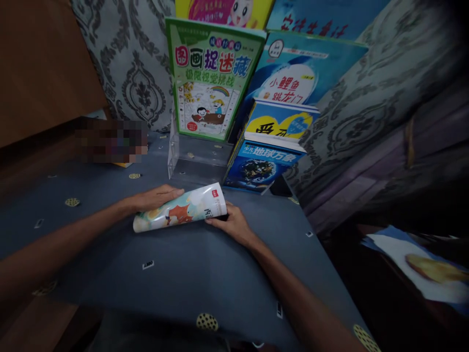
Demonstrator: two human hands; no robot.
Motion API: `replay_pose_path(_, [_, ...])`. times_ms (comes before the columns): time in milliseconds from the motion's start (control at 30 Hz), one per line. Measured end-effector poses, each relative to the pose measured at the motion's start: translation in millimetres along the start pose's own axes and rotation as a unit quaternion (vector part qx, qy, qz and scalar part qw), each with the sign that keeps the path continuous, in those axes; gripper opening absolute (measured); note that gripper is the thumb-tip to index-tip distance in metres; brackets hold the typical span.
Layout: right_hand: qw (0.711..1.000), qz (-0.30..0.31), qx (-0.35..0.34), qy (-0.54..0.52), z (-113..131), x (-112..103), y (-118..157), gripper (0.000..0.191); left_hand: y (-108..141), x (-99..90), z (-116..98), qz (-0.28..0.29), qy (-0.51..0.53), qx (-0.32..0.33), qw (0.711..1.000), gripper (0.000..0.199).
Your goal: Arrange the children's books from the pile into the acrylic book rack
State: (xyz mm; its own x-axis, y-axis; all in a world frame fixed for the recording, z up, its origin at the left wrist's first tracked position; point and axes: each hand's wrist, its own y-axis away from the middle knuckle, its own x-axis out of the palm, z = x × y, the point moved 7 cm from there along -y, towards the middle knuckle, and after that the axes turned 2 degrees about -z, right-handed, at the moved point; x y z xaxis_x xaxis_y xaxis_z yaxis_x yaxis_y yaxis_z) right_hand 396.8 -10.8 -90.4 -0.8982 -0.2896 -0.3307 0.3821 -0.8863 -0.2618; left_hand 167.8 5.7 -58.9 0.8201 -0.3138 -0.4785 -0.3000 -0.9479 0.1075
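Note:
A white paperback book [181, 209] with a fox-coloured picture on its cover is held just over the table, its cover bowed into a curve. My left hand [159, 197] lies along its upper left side, fingers over the cover and partly hidden. At the right end, my right hand [232, 222] grips the book's edge with the thumb on the near side and the other fingers behind. Beyond the hands, a clear acrylic stand [198, 164] carries a green picture book [216, 80] and stands close to the book I hold.
To the right on the display are a blue earth book [262, 166], a yellow-and-blue book [282, 122] and a teal book [293, 73]. A blurred-out item [113, 141] lies at the back left. The dark patterned tablecloth [176, 288] ends at the right, near printed papers [414, 264].

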Motion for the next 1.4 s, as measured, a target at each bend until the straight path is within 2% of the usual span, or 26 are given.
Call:
replay_pose_path(67, [1.0,-0.017,0.021,-0.008,-0.1,-6.2,-0.2,0.028,5.7,3.4,-3.1,-0.003,0.023,-0.003,1.0,0.037])
replay_pose_path(167, [0.996,-0.048,0.057,-0.047,-0.5,-14.3,0.2,0.041,15.0,12.8,-8.2,0.025,0.114,0.0,0.993,0.046])
replay_pose_path(300, [0.973,-0.127,0.068,-0.182,5.1,-13.4,1.3,0.072,26.7,15.9,-12.2,0.011,0.236,0.019,0.971,0.06])
replay_pose_path(400, [0.929,-0.172,0.096,-0.313,7.7,6.5,4.1,0.089,33.1,15.4,-10.7,-0.017,0.295,0.015,0.955,0.065])
replay_pose_path(500, [0.895,-0.147,0.148,-0.394,13.6,41.1,7.8,0.081,38.2,15.2,-9.9,-0.046,0.342,0.01,0.939,0.062])
replay_pose_path(567, [0.889,-0.113,0.163,-0.413,23.4,60.4,10.1,0.075,42.3,15.7,-10.9,-0.063,0.372,0.014,0.926,0.057])
replay_pose_path(667, [0.886,-0.077,0.169,-0.425,39.8,75.0,12.8,0.069,49.9,19.4,-11.7,-0.082,0.424,0.014,0.902,0.052])
replay_pose_path(867, [0.877,-0.06,0.175,-0.443,52.0,76.1,14.7,0.077,60.9,38.3,-7.7,-0.071,0.495,-0.025,0.866,0.059])
replay_pose_path(1000, [0.876,-0.061,0.188,-0.44,47.7,75.3,18.7,0.077,62.9,42.9,-9.0,-0.075,0.498,-0.028,0.863,0.059])
replay_pose_path(1167, [0.895,-0.083,0.16,-0.407,48.9,65.4,24.7,0.076,66.4,39.3,-9.8,-0.081,0.493,-0.027,0.866,0.053])
replay_pose_path(1300, [0.911,-0.116,0.138,-0.371,53.6,52.6,26.9,0.083,69.8,33.5,3.0,-0.112,0.483,-0.059,0.867,0.047])
replay_pose_path(1400, [0.929,-0.136,0.083,-0.334,65.7,43.0,25.6,0.089,73.1,35.0,12.5,-0.124,0.473,-0.095,0.867,0.044])
